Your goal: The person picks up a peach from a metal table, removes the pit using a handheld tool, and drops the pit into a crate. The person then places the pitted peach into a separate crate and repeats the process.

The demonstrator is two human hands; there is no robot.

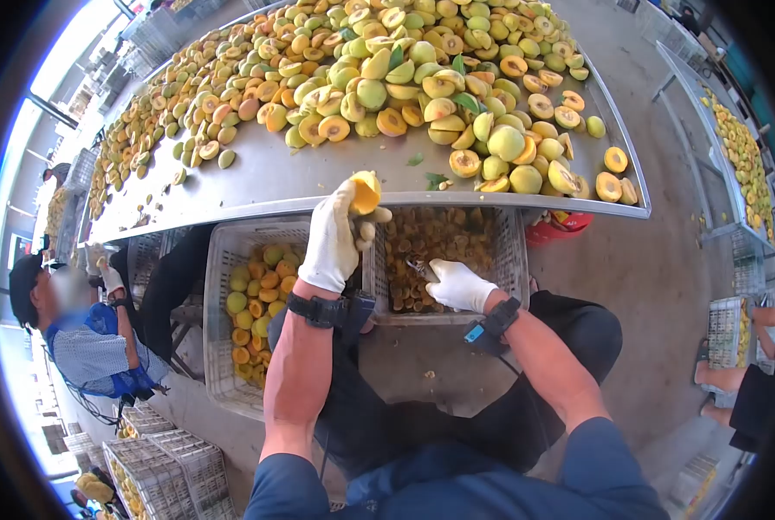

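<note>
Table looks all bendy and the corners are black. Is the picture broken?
No. In the head view a very wide lens curves the steel table and leaves black edges; daylight at the upper left glares white; the left hand and its fruit half near the middle look sharp.

White gloves are worn on the left hand point(331, 243) and right hand point(458, 284). A yellow-orange fruit half point(366, 191) is held. Grey tabletop point(318, 178); yellow-green fruit point(506, 141); white crates point(223, 260); black wristbands point(318, 310).
</note>
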